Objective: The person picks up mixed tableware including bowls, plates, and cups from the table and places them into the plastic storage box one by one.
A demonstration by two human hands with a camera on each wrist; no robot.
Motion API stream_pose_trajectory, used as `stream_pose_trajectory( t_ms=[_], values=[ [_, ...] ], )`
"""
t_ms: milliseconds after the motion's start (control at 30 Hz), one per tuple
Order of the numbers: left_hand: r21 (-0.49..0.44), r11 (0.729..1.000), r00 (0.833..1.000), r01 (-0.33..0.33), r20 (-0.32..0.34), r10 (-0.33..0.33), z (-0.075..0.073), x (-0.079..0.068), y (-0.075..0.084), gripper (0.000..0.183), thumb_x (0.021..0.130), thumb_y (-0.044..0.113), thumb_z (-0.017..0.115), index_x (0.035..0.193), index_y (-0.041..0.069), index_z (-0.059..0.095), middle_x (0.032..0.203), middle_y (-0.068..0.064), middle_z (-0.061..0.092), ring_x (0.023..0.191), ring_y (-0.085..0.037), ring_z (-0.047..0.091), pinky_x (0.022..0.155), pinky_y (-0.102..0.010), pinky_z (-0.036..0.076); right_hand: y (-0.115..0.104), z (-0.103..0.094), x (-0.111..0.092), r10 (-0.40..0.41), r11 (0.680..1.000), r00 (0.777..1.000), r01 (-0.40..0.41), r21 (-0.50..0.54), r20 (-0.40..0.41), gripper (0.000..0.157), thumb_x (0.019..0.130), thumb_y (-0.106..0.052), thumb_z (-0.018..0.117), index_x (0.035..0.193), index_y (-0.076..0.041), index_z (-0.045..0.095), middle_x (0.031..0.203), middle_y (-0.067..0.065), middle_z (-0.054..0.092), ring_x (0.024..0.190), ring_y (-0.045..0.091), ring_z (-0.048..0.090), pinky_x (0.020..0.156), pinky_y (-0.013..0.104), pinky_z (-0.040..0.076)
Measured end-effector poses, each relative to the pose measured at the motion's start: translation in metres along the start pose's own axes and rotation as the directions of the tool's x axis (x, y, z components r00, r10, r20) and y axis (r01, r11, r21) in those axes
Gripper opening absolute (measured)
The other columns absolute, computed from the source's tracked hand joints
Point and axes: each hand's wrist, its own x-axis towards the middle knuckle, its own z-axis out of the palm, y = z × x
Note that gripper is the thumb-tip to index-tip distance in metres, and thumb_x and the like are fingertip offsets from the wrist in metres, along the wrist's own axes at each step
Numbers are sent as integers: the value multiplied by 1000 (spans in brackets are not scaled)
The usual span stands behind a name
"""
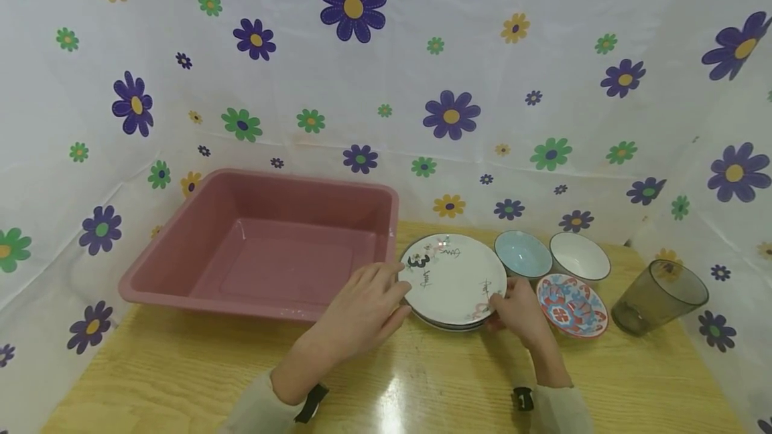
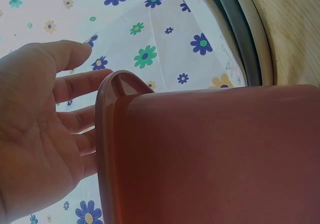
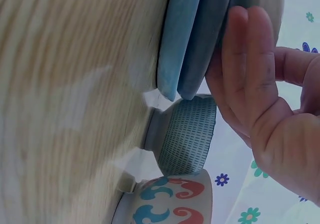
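A stack of plates stands right of the basin, topped by a white plate [image 1: 452, 286] with dark and pink painted marks. My right hand [image 1: 521, 310] grips that top plate at its right rim, thumb above and fingers beneath. In the right wrist view, its fingers [image 3: 247, 63] lie against the underside of the pale top plate, above a dark plate [image 3: 207, 43] and a blue plate [image 3: 182, 38]. My left hand [image 1: 368, 307] is at the stack's left edge with fingers loosely extended; in the left wrist view they reach behind the basin's rim [image 2: 102, 134].
The pink basin [image 1: 386, 220] stands at left. Right of the plates are a light blue bowl [image 1: 523, 253], a white bowl [image 1: 580, 256], a red-and-blue patterned bowl [image 1: 571, 307] and a tinted glass [image 1: 657, 297]. A flowered curtain [image 1: 398, 65] surrounds the wooden table [image 1: 446, 380].
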Motion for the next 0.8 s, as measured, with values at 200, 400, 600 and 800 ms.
stream_pose_trajectory(
  t_ms=[200, 400, 600, 800],
  values=[
    [9, 1000, 1000, -17, -17, 17, 3, 1, -1, 21, 95, 23, 64, 110, 9, 65, 128, -18, 58, 116, -33, 57, 100, -48, 48, 2, -2, 3, 16, 995, 999, -19, 101, 29, 44, 94, 3, 44, 131, 23, 31, 90, 26, 68, 56, 21, 67, 57, 38, 60],
    [10, 1000, 1000, -22, -17, 23, 2, 1, -1, 22, 95, 24, 64, 111, 9, 65, 129, -17, 58, 115, -33, 57, 100, -48, 48, 0, -6, 1, -2, 979, 998, -11, 203, 62, 46, 95, 3, 41, 136, 23, 36, 94, 23, 68, 64, 17, 69, 61, 33, 60],
    [0, 1000, 1000, -18, -16, 18, 0, 1, 0, 21, 95, 24, 64, 110, 9, 65, 129, -18, 58, 115, -34, 57, 100, -48, 48, 0, -9, 3, 2, 963, 997, -23, 268, 77, 49, 98, 1, 40, 140, 23, 29, 93, 17, 67, 66, 12, 70, 61, 25, 59],
    [-2, 1000, 1000, -14, -18, 14, -1, 0, 0, 21, 95, 23, 64, 110, 9, 64, 128, -18, 59, 115, -34, 57, 100, -48, 48, -3, -10, 1, -10, 947, 996, -19, 322, 88, 53, 97, 2, 39, 142, 23, 24, 99, 18, 62, 71, 10, 70, 63, 22, 58]
  ],
)
